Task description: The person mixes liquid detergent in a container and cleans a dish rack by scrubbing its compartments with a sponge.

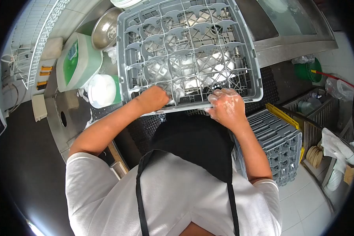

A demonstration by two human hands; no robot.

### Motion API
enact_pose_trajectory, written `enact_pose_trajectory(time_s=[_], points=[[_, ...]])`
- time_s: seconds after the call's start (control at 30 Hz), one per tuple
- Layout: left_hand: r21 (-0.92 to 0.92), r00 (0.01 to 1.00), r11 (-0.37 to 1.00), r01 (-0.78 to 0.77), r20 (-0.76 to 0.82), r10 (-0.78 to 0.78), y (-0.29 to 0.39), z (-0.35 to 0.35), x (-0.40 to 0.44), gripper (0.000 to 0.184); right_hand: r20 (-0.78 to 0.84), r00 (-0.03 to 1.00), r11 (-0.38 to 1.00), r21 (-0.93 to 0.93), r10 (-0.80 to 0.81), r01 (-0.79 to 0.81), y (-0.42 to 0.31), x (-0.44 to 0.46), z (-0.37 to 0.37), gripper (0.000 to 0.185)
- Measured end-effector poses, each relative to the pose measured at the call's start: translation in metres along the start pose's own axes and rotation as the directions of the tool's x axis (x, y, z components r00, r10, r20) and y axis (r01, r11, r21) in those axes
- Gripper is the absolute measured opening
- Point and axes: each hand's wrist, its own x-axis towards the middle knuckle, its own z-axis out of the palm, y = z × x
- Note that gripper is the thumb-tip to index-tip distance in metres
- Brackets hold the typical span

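A grey plastic glass rack (259, 84) with a grid of square compartments is in front of me. Clear, shiny shapes like drinking glasses (157, 67) show through several compartments, hard to tell from the bars. My left hand (153, 99) is closed at the rack's near edge, on the left, with its fingertips down inside the grid. My right hand (227, 108), covered in white suds, is closed over the near rim on the right. The undersides of both grips are hidden.
Left of the rack stand a metal bowl (106, 29), a pale tub (86, 51) with a green bottle (71, 59), and a white round container (100, 91). Stacked grey racks (271, 145) are on the right. A green bucket (308, 70) stands beyond them.
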Motion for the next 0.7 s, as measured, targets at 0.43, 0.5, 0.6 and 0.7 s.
enact_pose_trajectory(time_s=[0.43,0.5,0.6,0.7], points=[[-0.361,0.896,0.865,0.348,-0.143,-0.42,0.009,0.009,0.009,0.026,0.01,1.0,0.999,-0.037,-0.021,0.021,-0.005,0.002,0.001,0.028],[-0.443,0.908,0.847,0.294,-0.147,-0.392,0.013,0.02,0.014,0.037,0.016,1.0,0.999,-0.047,-0.022,0.023,-0.006,0.001,0.0,0.028],[-0.469,0.908,0.822,0.322,-0.092,-0.408,0.015,0.016,0.015,0.068,0.024,0.999,0.998,-0.054,-0.027,0.028,-0.006,0.003,-0.001,0.028],[-0.42,0.906,0.837,0.351,-0.072,-0.417,0.009,0.027,0.022,0.061,-0.002,0.999,0.997,-0.054,-0.047,0.047,-0.005,0.001,0.004,0.027]])
